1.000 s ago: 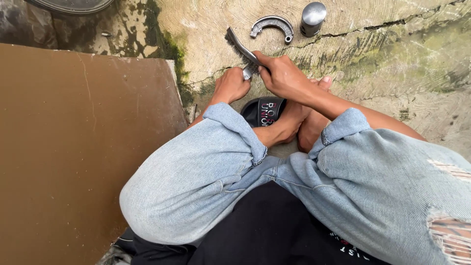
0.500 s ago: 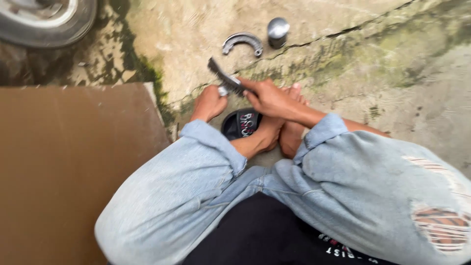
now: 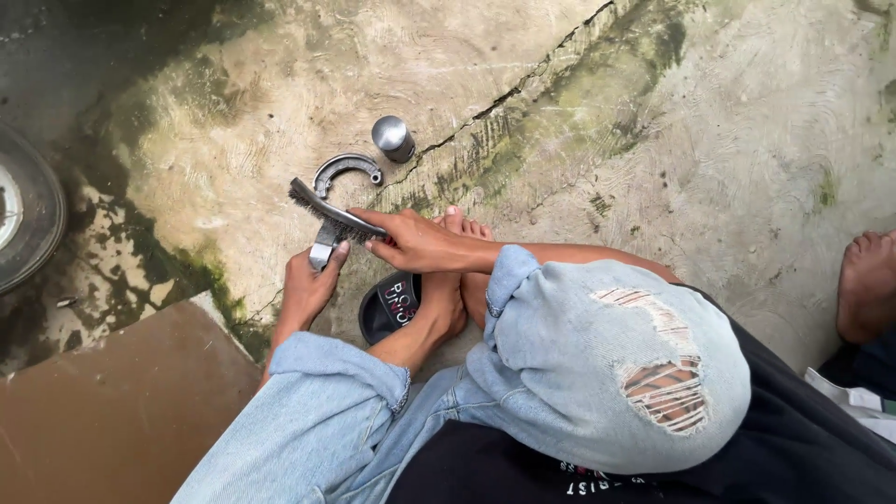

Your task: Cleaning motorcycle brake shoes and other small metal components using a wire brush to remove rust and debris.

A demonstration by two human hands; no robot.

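- Right hand (image 3: 420,245): fingers wrapped around a wire brush (image 3: 331,215).
- Left hand (image 3: 308,285), below the brush: fingers gripping a small metal part (image 3: 323,250).
- Curved brake shoe (image 3: 343,171) and metal cylinder (image 3: 393,138) lie beyond the brush on concrete floor (image 3: 728,140).

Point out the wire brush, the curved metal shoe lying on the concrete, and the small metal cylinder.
wire brush (image 3: 322,209), head view, on the bristled head.
curved metal shoe (image 3: 343,166), head view, on the top of its arc.
small metal cylinder (image 3: 393,138), head view, on its rounded top.
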